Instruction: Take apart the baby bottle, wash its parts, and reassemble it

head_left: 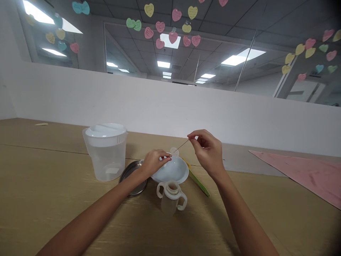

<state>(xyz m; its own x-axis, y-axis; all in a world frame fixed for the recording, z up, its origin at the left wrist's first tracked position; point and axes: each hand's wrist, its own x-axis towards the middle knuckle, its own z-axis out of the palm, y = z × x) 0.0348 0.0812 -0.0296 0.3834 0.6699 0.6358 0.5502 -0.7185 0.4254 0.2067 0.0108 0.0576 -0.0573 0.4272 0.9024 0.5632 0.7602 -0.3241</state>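
My right hand (209,149) is raised over the right side of the bowl, its thumb and forefinger pinching the end of a thin wire-like rod (182,145). The rod slants down to the left toward a small translucent piece (174,152). Above the bowl's left side, my left hand (156,161) has its fingertips closed on the edge of that piece; its exact shape is hard to make out. Below them sits a white bowl (173,172). In front of the bowl stands a lidless, translucent two-handled cup (170,201).
A clear plastic pitcher (108,156) with a white lid stands at the left. Partly behind my left forearm lies a round metal dish (137,190). A green-handled brush (199,183) rests right of the bowl. Farther right is a pink cloth (306,174); a white wall (160,106) rises behind.
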